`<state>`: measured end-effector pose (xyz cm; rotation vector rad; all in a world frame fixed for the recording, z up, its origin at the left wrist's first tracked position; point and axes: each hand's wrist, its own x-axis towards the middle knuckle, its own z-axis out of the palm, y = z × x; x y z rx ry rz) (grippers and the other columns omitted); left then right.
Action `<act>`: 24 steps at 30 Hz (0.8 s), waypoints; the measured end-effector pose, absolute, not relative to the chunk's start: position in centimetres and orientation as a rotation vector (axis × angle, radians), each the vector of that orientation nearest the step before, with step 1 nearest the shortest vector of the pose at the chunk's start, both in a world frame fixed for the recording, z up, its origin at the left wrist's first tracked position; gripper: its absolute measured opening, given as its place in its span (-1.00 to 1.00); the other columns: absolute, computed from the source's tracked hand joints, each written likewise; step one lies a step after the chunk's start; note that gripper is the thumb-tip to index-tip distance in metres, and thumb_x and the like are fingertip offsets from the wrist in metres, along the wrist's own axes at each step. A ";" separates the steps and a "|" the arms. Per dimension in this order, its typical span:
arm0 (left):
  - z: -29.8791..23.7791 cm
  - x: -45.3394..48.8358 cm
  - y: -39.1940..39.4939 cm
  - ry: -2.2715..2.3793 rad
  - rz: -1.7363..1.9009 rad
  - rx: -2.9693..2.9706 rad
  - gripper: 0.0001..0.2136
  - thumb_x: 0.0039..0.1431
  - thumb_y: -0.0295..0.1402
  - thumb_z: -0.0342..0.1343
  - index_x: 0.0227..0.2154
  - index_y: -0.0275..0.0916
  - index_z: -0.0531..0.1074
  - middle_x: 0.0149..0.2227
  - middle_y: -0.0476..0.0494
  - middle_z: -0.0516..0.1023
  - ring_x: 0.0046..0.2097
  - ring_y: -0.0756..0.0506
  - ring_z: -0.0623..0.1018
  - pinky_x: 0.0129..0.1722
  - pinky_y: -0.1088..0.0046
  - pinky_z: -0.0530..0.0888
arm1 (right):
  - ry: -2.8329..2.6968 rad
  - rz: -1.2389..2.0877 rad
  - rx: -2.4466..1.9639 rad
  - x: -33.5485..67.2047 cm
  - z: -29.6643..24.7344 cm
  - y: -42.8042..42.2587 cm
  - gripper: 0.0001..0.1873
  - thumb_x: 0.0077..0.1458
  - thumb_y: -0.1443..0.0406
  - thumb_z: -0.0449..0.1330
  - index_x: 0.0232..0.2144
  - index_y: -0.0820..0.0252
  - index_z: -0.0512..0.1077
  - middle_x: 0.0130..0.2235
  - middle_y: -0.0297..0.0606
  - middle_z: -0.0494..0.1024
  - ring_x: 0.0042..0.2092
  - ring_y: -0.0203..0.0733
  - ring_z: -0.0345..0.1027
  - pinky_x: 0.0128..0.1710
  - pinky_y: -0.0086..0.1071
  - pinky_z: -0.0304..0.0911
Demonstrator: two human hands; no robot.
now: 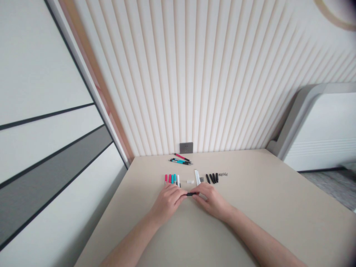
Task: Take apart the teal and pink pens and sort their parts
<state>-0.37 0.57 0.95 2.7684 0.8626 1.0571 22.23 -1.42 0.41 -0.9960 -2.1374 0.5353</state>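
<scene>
Both hands meet over the table, pinching a short black pen part [191, 194] held level between them. My left hand [170, 196] is closed on its left end, and my right hand [208, 197] on its right end. The fingers hide both ends of it. Just beyond my left hand stands a row of pink, blue and white pen barrels [172, 178]. Thin white refills [197, 176] lie beyond my right hand, with small white pieces [190, 181] to their left. Several black grips [212, 178] lie to the right, beside a row of small springs [223, 174].
Farther back on the beige table [244, 185] lie several assembled pens, one red [182, 157] and others blue [180, 161]. A dark socket [186, 148] sits on the ribbed wall behind. A white cabinet [55, 207] borders the left side; a grey-white headboard-like panel [322, 126] stands right.
</scene>
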 end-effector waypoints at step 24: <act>0.7 -0.6 0.7 0.885 1.042 2.784 -0.91 0.28 -0.39 0.08 -0.18 -0.21 0.43 -0.37 -0.04 0.53 -0.29 -0.08 0.48 -0.19 0.34 0.42 | -1.897 0.684 -1.042 22.1 -0.2 -1.2 -0.79 0.22 0.25 0.11 -0.18 0.13 0.51 -0.24 -0.21 0.58 -0.19 -0.18 0.43 -0.15 -0.31 0.32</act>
